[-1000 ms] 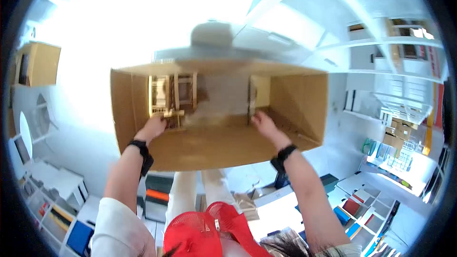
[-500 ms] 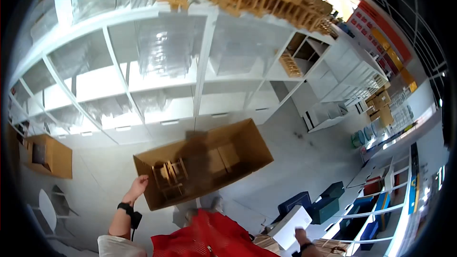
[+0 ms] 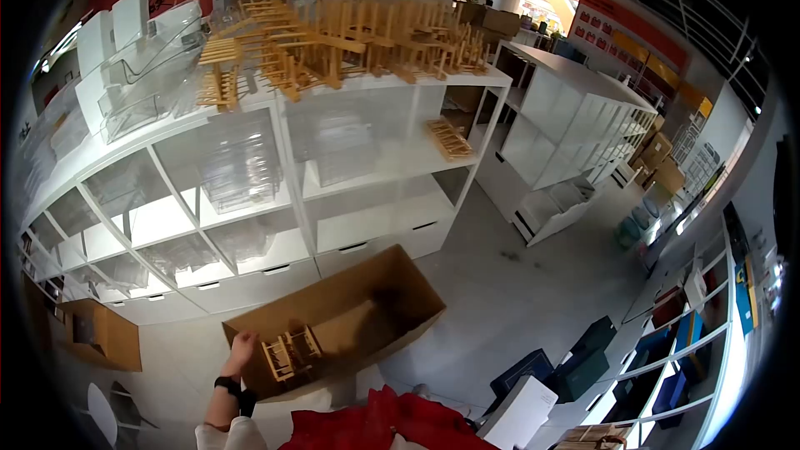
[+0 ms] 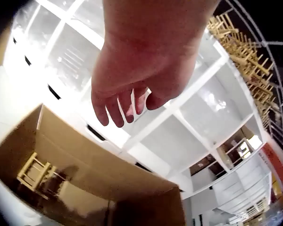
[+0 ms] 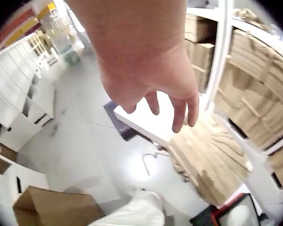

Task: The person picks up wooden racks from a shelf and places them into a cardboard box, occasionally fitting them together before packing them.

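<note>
A long open cardboard box (image 3: 333, 296) lies on the floor in front of me. Small wooden racks (image 3: 292, 352) sit in its left end. My left hand (image 3: 240, 353) hangs by that end, beside the racks in the head view. Its loosely bent fingers (image 4: 114, 113) hold nothing in the left wrist view. The head view does not include my right hand. In the right wrist view, my right hand (image 5: 148, 80) has its fingers spread and loosely bent, holding nothing. It overlaps a white box (image 5: 144, 123) and a wood-grain panel (image 5: 212, 155) there.
White shelving (image 3: 375, 212) stands beyond the box, with many wooden racks (image 3: 350, 42) heaped on top. Another cardboard box (image 3: 112, 337) is at the left. Dark boxes (image 3: 575, 371) and shelves with coloured items line the right side.
Both hands were inside the box a second ago, the left at the wooden racks. They have since come away, and the right has left the head view. The head view has tilted up towards the shelving.
</note>
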{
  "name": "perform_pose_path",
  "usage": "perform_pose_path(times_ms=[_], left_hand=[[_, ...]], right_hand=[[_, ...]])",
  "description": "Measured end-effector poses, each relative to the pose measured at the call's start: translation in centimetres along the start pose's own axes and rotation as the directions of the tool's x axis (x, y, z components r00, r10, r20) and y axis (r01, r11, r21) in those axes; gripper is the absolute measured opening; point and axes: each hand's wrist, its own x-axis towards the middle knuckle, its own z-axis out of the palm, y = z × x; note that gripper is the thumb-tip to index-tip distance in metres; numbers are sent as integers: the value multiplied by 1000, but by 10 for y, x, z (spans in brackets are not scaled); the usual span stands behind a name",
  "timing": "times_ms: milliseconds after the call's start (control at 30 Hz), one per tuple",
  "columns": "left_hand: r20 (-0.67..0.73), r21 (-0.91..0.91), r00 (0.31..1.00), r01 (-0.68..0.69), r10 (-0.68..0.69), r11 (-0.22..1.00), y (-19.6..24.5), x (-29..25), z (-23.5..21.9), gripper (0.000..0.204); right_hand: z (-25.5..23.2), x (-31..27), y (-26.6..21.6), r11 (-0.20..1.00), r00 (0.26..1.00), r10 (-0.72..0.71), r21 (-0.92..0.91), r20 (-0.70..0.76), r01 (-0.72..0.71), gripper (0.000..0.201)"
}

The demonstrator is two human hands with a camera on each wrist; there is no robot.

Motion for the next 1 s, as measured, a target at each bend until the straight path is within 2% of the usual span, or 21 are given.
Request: perform_pose_path(times_ms=[67,100,133,167,200,233,267,300,367,433,500,633,700,767,867,967,1000], left_hand=[[75,-192,995,84,-71,978,97,3,42,22],[78,-110,997,-6,15,994,125,14,61,24],[88,-28,991,-97,99,995,152,25,79,26],[95,-67,981,-166,171,984,192,26,96,27],[95,-110,965,-233,244,966,235,24,112,28],[110,-101,951,-280,291,955,272,21,125,27],[127,-91,933,-326,336,941,303,19,135,26],[139,-104,912,-374,385,922,326,19,144,25],[160,-136,858,-470,487,872,363,24,159,25],[199,-92,835,-506,514,858,405,18,159,25],[236,-36,817,-534,526,845,433,24,154,26],[192,78,797,-594,572,801,479,39,142,29],[134,56,785,-616,605,786,499,48,138,27],[105,106,770,-637,629,763,505,67,134,29],[78,58,770,-637,633,769,513,94,136,28],[83,82,764,-645,640,760,532,121,144,28],[77,112,748,-664,659,740,545,125,148,28]], right_hand=[[-50,27,21,995,995,61,85,-82,-54,28],[-75,45,25,991,990,67,123,-126,-52,29],[-99,69,16,991,976,-49,111,-214,74,30],[-116,98,-18,832,691,-537,-167,-484,530,36],[-145,121,-52,753,602,-652,-297,-462,587,34],[-157,178,-68,784,656,-536,-24,-531,621,31],[-185,142,-133,755,690,-587,21,-423,655,34],[-199,125,-183,681,664,-630,125,-401,722,33],[-215,80,-272,550,521,-775,24,-359,835,33],[-214,66,-337,438,435,-850,61,-296,897,30],[-204,47,-395,270,291,-925,116,-245,956,30],[-185,-13,-489,105,114,-990,102,-79,989,32],[-176,-14,-519,11,12,-1000,73,-20,997,34],[-174,-5,-544,-92,-93,-995,9,28,996,37],[-191,7,-582,-98,-99,-993,29,63,995,42],[-218,25,-625,-198,-199,-980,23,30,980,45],[-228,17,-642,-123,-126,-991,69,42,990,46]])
